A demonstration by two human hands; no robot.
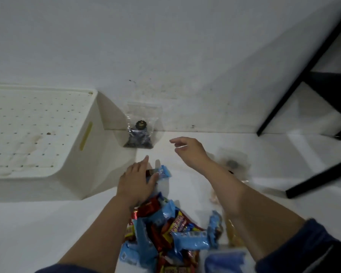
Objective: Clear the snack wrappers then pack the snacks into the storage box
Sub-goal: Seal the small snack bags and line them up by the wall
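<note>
crinkled blue and red snack wrappers (165,231), heaped

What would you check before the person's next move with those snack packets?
1. Left hand on a snack: ok, its fingers lie over a light blue snack packet.
2. Right hand free: ok, it hovers open and holds nothing.
3. White plastic storage box within reach: ok, it stands just left of the hands.
4. Box ready to be filled: not ok, a white perforated lid covers it.
5. Wrappers sorted from snacks: cannot tell, the pile of red and blue packets is mixed.
</note>
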